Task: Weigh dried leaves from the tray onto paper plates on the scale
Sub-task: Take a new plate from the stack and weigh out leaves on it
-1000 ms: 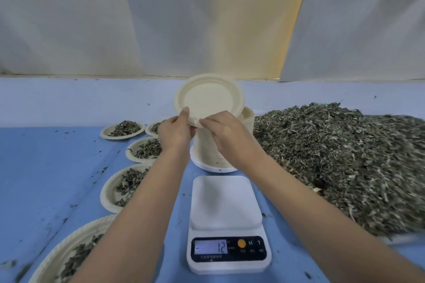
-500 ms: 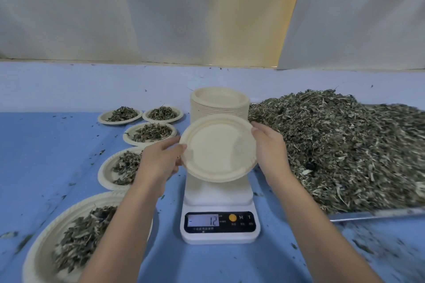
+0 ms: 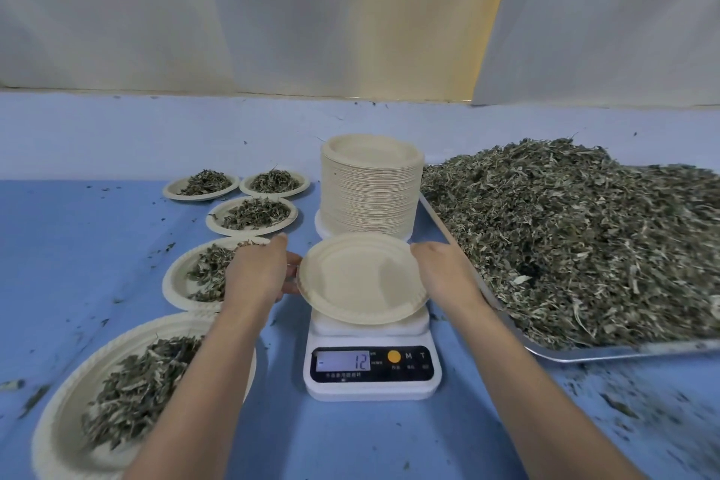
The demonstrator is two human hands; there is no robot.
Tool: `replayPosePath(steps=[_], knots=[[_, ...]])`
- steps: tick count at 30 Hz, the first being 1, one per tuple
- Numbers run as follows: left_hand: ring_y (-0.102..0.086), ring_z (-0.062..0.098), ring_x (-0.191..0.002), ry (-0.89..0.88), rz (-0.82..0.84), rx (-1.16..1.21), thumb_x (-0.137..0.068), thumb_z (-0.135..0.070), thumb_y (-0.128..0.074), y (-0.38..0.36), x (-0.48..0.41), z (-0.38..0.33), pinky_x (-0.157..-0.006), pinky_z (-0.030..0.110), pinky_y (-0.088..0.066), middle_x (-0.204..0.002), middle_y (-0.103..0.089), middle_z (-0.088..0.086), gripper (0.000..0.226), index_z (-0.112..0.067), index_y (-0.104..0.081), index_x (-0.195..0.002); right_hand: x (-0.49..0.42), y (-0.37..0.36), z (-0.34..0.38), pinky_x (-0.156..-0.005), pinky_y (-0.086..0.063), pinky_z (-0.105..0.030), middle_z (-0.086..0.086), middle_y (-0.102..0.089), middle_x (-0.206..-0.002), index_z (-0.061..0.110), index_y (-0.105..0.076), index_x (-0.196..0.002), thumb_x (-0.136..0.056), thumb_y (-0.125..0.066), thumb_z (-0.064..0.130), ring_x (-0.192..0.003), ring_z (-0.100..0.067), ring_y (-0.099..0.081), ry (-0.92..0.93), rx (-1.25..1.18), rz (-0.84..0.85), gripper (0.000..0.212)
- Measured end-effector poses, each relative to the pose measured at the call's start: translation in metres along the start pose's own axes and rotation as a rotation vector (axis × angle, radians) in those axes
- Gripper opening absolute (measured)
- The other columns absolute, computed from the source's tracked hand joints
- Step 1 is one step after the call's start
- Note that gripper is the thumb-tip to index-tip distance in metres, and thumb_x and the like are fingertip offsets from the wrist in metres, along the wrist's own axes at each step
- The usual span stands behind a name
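An empty cream paper plate (image 3: 362, 277) sits slightly tilted right over the white platform of the digital scale (image 3: 372, 366), whose display reads minus 12. My left hand (image 3: 261, 273) pinches the plate's left rim, thumb on top and fingers beneath. On the opposite rim, my right hand (image 3: 444, 273) holds the plate by its fingertips. Whether the plate rests on the platform I cannot tell. To the right, a metal tray (image 3: 584, 353) carries a big heap of dried leaves (image 3: 565, 238).
A tall stack of paper plates (image 3: 370, 187) stands just behind the scale. Several leaf-filled plates line the left side, the nearest (image 3: 128, 394) under my left forearm, another (image 3: 195, 273) beside my left hand. Leaf crumbs dot the blue tabletop (image 3: 78, 245).
Both hands took the top plate off the stack, turned it flat and brought it down and toward me over the scale. The display still reads minus 12.
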State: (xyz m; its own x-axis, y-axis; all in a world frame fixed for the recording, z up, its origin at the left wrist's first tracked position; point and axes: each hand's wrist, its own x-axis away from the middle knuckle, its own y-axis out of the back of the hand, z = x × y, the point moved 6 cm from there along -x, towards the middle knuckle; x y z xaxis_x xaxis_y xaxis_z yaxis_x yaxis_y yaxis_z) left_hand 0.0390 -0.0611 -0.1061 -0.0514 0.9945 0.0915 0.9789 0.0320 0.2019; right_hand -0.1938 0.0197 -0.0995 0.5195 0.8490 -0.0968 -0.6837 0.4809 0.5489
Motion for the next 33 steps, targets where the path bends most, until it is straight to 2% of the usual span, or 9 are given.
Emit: replayPosePath(steps=[4,11,15,18,21,24,26,29,33], knots=[[-0.063,0.022,-0.043,-0.019,0.005,-0.069,-0.094,-0.032,-0.043,-0.001,0.001,0.001,-0.044,0.024,-0.038,-0.062,-0.071,0.007,0.046,-0.004,-0.071,-0.070,0.002,-0.001,-0.002,-0.053,-0.014,-0.032,-0.001,-0.029,-0.057,0.013,-0.027,-0.058,-0.095,-0.040,0.015,-0.056,-0.018,-0.024,-0.019,-0.036,-0.029,0.040],[-0.064,0.020,-0.044,-0.036,-0.009,-0.059,-0.094,-0.030,-0.045,0.001,0.003,-0.001,-0.041,0.023,-0.039,-0.060,-0.068,0.004,0.041,-0.003,-0.067,-0.072,0.005,-0.005,-0.003,-0.050,-0.017,-0.033,0.000,-0.031,-0.059,0.013,-0.029,-0.058,-0.097,-0.038,0.017,-0.056,-0.017,-0.027,-0.004,0.047,-0.002,0.040],[-0.062,0.029,-0.067,-0.199,-0.063,-0.204,-0.094,-0.025,-0.044,0.002,0.008,-0.012,-0.068,0.035,-0.047,-0.073,-0.066,0.012,0.038,-0.004,-0.060,-0.068,0.003,0.002,-0.002,-0.051,-0.015,-0.033,0.000,-0.031,-0.060,0.013,-0.027,-0.059,-0.096,-0.038,0.017,-0.056,-0.017,-0.025,0.016,-0.008,-0.062,0.038],[-0.048,0.018,-0.071,-0.390,-0.091,-0.291,-0.093,-0.021,-0.043,-0.006,0.026,-0.031,-0.063,0.030,-0.032,-0.079,-0.058,0.009,0.025,-0.012,-0.058,-0.076,0.004,0.020,0.002,-0.060,-0.035,-0.036,-0.011,-0.052,-0.070,0.005,-0.053,-0.072,-0.096,-0.040,0.018,-0.066,-0.027,-0.046,0.082,-0.046,-0.153,0.030],[-0.055,0.020,-0.075,-0.511,-0.044,-0.327,-0.094,-0.021,-0.045,-0.028,0.050,-0.048,-0.067,0.031,-0.040,-0.084,-0.067,0.007,0.029,-0.006,-0.069,-0.086,0.002,0.046,-0.007,-0.084,-0.047,-0.033,-0.005,-0.067,-0.107,0.012,-0.065,-0.116,-0.094,-0.043,0.016,-0.099,-0.023,-0.061,0.070,-0.019,-0.234,0.032],[-0.062,0.020,-0.083,-0.557,0.094,-0.303,-0.093,-0.023,-0.047,-0.057,0.072,-0.057,-0.073,0.033,-0.046,-0.086,-0.070,0.004,0.028,-0.008,-0.070,-0.088,-0.001,0.074,-0.021,-0.069,-0.048,-0.035,-0.005,-0.069,-0.085,0.009,-0.069,-0.093,-0.090,-0.046,0.018,-0.077,-0.023,-0.060,0.054,0.208,-0.267,0.025],[-0.061,0.022,-0.082,-0.578,0.171,-0.279,-0.091,-0.022,-0.049,-0.076,0.084,-0.063,-0.072,0.032,-0.043,-0.082,-0.069,0.009,0.028,-0.005,-0.069,-0.083,-0.003,0.091,-0.030,-0.064,-0.048,-0.034,-0.008,-0.068,-0.069,0.007,-0.068,-0.074,-0.088,-0.046,0.023,-0.064,-0.025,-0.060,-0.003,0.308,-0.168,0.031],[-0.056,0.028,-0.074,-0.626,0.250,-0.240,-0.091,-0.020,-0.048,-0.098,0.096,-0.075,-0.065,0.032,-0.036,-0.086,-0.065,0.023,0.029,-0.003,-0.061,-0.072,0.000,0.098,-0.050,-0.048,-0.037,-0.022,-0.002,-0.058,-0.045,0.007,-0.063,-0.055,-0.091,-0.039,0.024,-0.040,-0.016,-0.049,-0.209,0.338,0.204,0.046],[-0.061,0.029,-0.075,-0.649,0.314,-0.147,-0.090,-0.018,-0.048,-0.116,0.108,-0.083,-0.070,0.036,-0.045,-0.088,-0.064,0.025,0.026,-0.006,-0.060,-0.070,0.023,0.095,-0.078,-0.050,-0.036,-0.015,0.000,-0.059,-0.049,0.012,-0.064,-0.059,-0.086,-0.034,0.019,-0.040,-0.011,-0.048,-0.493,0.552,0.639,0.042]])
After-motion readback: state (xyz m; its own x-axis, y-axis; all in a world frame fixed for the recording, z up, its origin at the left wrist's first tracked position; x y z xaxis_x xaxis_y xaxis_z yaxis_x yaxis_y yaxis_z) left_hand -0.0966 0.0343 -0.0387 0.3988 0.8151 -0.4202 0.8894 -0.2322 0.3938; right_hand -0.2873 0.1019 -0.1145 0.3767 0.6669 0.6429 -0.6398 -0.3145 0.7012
